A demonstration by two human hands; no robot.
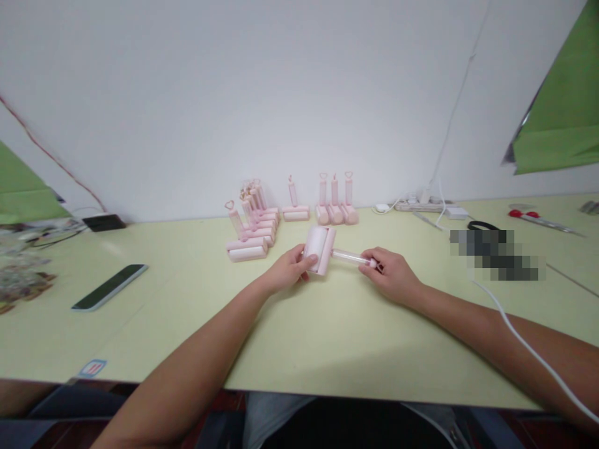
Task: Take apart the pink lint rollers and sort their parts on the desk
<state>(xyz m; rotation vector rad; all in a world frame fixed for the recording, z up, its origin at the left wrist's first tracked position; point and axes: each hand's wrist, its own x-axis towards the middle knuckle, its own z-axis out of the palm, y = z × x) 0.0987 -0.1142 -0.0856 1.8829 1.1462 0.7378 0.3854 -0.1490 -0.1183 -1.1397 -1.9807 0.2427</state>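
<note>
A pink lint roller (318, 240) with a white roll and a clear handle is held above the table, between my two hands. My left hand (291, 269) grips the roller head from its left side, thumb over the white roll. The fingers of my right hand (390, 271) are closed on the far end of the clear handle. Behind my left hand, a row of similar lint rollers (248, 252) stands with handles upright, several of them topped by heart-shaped loops. One more lint roller (296, 213) stands near the wall, and three others (336, 213) stand to its right.
A phone (110, 287) lies on the left of the pale green table (299, 349), with a dark device (103, 222) against the wall. At the right are a power strip (423, 204), red-handled scissors (524, 215) and a white cable (519, 333) crossing over my right forearm.
</note>
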